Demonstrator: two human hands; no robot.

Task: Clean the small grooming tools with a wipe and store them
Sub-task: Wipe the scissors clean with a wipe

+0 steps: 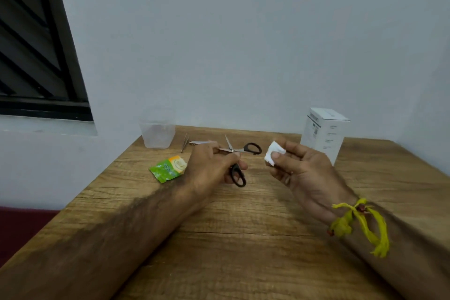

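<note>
Scissors point(237, 161) with black handles are held above the worktop point(243, 238) by the left hand point(211, 165), whose fingers are curled round them near the pivot. The blades are spread apart: one points up and away, the other is partly hidden behind the hand. One handle loop hangs below the fingers and the other juts out to the right. A small folded white wipe point(274, 153) is pinched between the thumb and fingers of the right hand point(299, 168), just to the right of the scissors and apart from them. A yellow thread point(360, 224) is tied round the right wrist.

Behind the left hand, metal tweezers point(185, 142) lie on the worktop, and beside them a second slim metal tool point(198, 142) is partly covered by the hand; what kind of tool it is cannot be told. A torn green and orange sachet point(168, 168) lies flat to the left of the left hand. At the back left corner a clear plastic container point(157, 133) stands upright without a lid; nothing can be seen inside it. At the back right a white carton point(322, 134) stands upright, closed, so its contents are hidden. A pale wall point(243, 44) rises behind the worktop, with a dark louvred window point(34, 44) on the left.
</note>
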